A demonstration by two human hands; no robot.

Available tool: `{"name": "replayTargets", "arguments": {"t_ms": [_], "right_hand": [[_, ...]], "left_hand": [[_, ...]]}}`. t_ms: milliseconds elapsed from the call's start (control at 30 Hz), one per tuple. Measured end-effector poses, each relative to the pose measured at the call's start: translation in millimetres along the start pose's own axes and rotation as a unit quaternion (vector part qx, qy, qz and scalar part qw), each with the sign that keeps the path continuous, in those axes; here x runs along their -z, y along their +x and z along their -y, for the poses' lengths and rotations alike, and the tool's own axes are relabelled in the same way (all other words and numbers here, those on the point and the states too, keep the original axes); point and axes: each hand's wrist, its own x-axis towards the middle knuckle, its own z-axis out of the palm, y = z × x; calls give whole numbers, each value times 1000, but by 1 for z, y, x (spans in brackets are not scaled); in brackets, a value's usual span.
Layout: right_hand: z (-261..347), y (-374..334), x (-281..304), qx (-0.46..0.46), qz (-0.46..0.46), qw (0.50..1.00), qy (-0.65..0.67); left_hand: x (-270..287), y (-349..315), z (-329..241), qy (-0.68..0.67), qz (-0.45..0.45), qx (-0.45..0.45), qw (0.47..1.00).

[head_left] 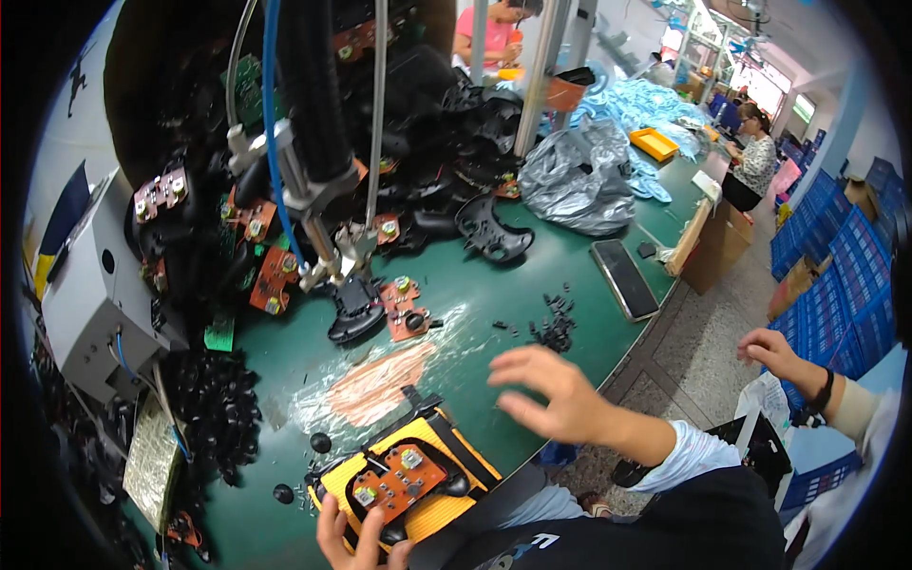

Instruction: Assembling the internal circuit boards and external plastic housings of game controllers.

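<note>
Presently, the orange-brown circuit board with small yellow-white parts (408, 483) lies in a curved black plastic shell (458, 485), upon a ribbed yellow pad (432, 522). The left hand (364, 544) is at the shell's lower edge; whether it grips, I cannot tell. The right hand (562, 401) is empty, fingers spread. If the shell is poorly supported, uneven pressure could tilt it; a careless sweep could scatter the tiny black pieces (556, 330).

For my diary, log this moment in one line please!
left hand: at controller shell | right hand: open, empty | orange board: in shell, on yellow pad
</note>
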Motion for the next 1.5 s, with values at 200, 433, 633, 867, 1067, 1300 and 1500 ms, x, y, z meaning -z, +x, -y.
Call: {"name": "replayTargets", "arguments": {"t_ms": [200,433,633,867,1067,1300,1500], "right_hand": [[-135,44,93,-170,-238,956,-6],[-239,100,148,-248,-135,938,-203],[-153,68,93,-117,-151,981,-47],[-86,41,1,118,47,985,-114],[-84,44,8,-14,60,981,-186],[-1,74,6,69,186,974,-108],[70,124,-120,231,282,931,-1]], "left_hand": [[25,-1,-2,111,-120,16,986],[27,-22,11,171,-185,71,965],[16,-22,20,198,-217,69,953],[18,-29,26,174,-230,89,953],[12,-33,35,136,-207,126,961],[52,-7,32,162,-199,159,953],[48,30,59,121,-153,178,965]]}}
